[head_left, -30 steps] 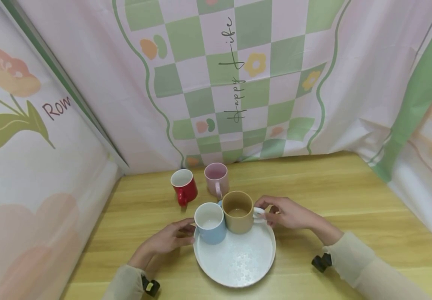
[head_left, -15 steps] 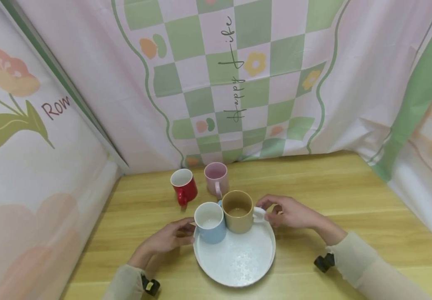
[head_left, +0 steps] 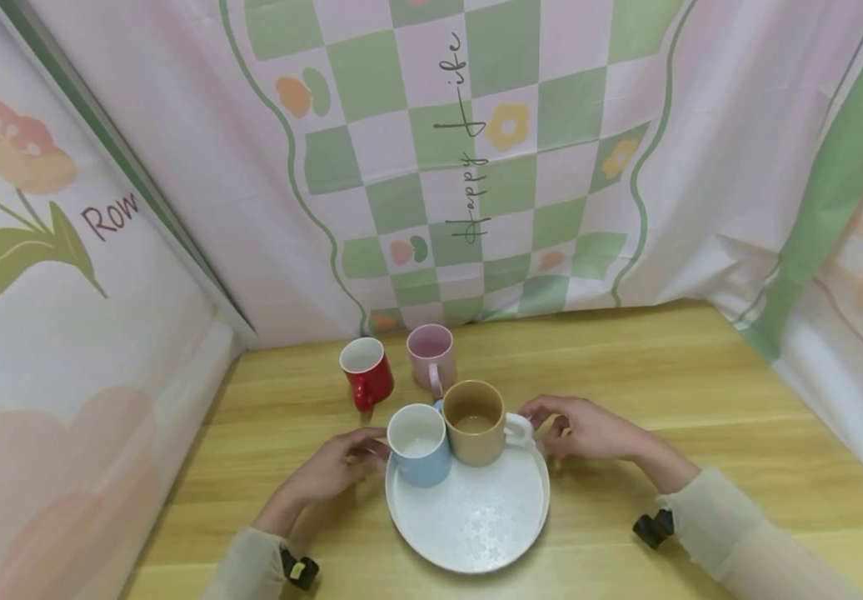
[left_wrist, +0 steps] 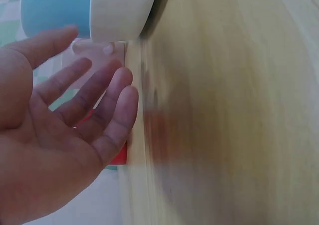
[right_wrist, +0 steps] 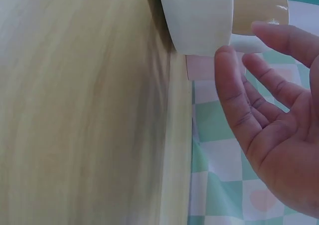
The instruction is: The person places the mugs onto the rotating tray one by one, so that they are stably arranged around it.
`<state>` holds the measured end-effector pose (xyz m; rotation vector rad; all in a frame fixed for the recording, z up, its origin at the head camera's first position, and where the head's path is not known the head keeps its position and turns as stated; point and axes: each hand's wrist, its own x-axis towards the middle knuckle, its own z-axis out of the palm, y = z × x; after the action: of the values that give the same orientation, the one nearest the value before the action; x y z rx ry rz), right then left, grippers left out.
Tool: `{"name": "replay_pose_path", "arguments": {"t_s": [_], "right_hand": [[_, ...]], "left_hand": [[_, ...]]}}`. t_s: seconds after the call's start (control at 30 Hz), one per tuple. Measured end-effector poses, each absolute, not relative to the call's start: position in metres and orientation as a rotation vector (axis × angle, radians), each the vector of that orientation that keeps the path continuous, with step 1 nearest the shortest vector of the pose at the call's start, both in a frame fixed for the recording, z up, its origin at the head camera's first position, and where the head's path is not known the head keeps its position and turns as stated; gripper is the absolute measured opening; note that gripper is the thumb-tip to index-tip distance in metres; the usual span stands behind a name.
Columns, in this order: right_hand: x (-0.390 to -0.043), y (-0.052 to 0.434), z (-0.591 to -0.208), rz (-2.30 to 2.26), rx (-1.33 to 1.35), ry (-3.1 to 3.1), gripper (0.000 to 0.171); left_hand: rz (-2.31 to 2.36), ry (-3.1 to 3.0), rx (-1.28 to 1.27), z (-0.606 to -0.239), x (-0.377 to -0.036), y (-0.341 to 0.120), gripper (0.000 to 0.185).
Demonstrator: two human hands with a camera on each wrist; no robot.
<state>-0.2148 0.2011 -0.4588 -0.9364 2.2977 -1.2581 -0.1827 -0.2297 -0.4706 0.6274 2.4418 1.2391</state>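
From the head view, my left hand (head_left: 334,471) rests loose beside the blue mug (head_left: 420,445), grip spread and holding nothing; my right hand (head_left: 589,429) sits just beside the tan mug (head_left: 474,422), its grip relaxed near the white handle; both mugs stand on the white tray (head_left: 476,521) on the wooden counter (head_left: 701,400); a red mug (head_left: 366,372) and pink mug (head_left: 431,355) stand behind, before a checked curtain (head_left: 476,150).

At the left wrist, my fingers (left_wrist: 107,103) lie straight, apart from the tray's rim (left_wrist: 119,15).

At the right wrist, my open fingers (right_wrist: 239,105) hover near the rim (right_wrist: 204,18), not gripping.
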Motion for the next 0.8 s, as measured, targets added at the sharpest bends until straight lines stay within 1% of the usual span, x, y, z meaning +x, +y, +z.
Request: {"name": "replay_pose_path", "arguments": {"t_s": [0.33, 0.63, 0.8], "right_hand": [[-0.213, 0.201, -0.460, -1.151, -0.951, 2.334, 0.053], [-0.214, 0.201, -0.461, -1.112, -0.943, 2.357, 0.058], [-0.213, 0.202, -0.461, -1.112, -0.941, 2.362, 0.059]], "left_hand": [[1.332, 2.556, 0.423, -0.466, -0.186, -0.230, 0.036], [1.457, 2.599, 0.118, -0.461, -0.190, -0.231, 0.027], [1.473, 2.665, 0.008, -0.458, -0.193, -0.233, 0.024]]}}
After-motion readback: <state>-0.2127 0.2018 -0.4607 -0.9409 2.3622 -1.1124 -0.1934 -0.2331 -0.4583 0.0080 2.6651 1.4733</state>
